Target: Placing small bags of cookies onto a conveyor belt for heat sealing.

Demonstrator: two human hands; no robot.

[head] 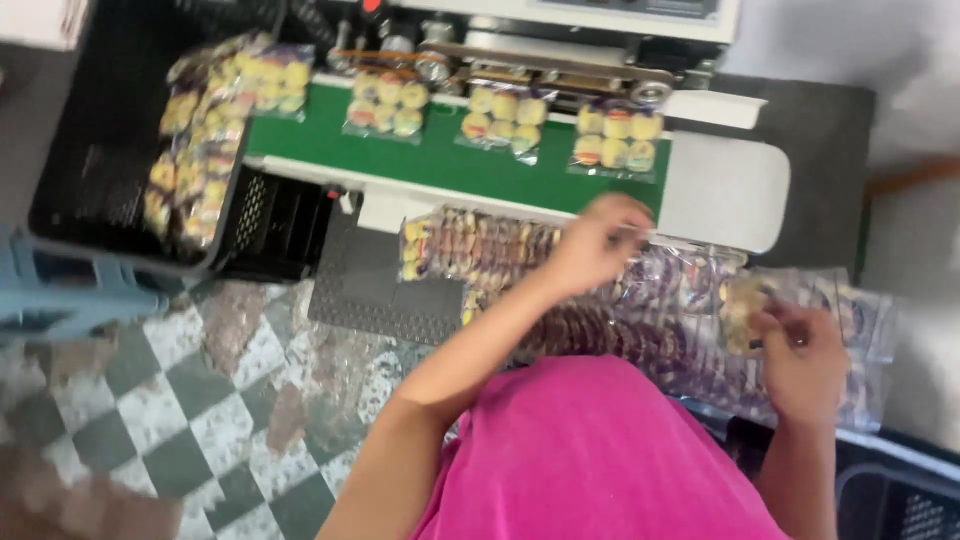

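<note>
My left hand (pixel 598 240) hovers over a heap of clear packets of small round biscuits (pixel 480 248), its fingers pinched near the edge of the green conveyor belt (pixel 440 160). Whether it holds a packet is blurred. My right hand (pixel 805 350) grips one biscuit packet (pixel 745 305) above the pile at the right. Three filled packets (pixel 505 115) ride on the belt under the sealing machine (pixel 560 55), and another hangs at the belt's left end (pixel 275 80).
A black crate (pixel 110 150) at the left holds several sealed packets along its right wall. A grey perforated mat (pixel 370 290) lies under the belt. Checkered floor tiles (pixel 200 420) lie at the lower left. Another dark crate (pixel 890 490) sits at the lower right.
</note>
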